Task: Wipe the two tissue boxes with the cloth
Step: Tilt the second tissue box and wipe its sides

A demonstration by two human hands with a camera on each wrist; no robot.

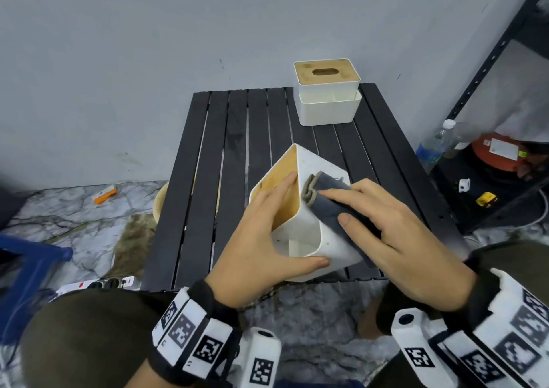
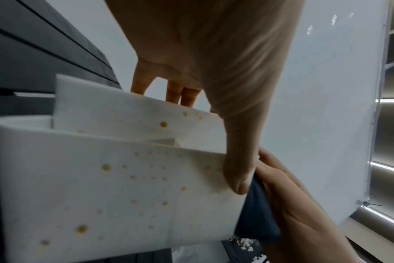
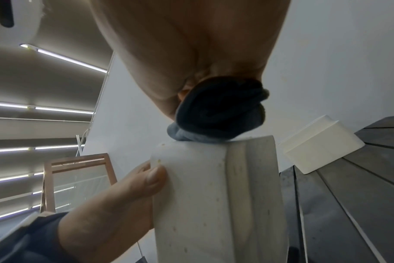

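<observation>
The near tissue box, white with a wooden lid, is tipped up on the near part of the table. Yellowish specks dot its white walls. My left hand grips it, fingers laid on the lid and thumb hooked round the lower corner. A dark blue-grey cloth lies wadded on the box's right white side, and my right hand holds it pressed there. In the right wrist view the cloth bunches under my palm. The second tissue box stands upright at the table's back edge.
The black slatted table stands against a grey wall. A dark metal shelf on the right holds a water bottle and a red object. On the floor at left are a blue stool and a power strip.
</observation>
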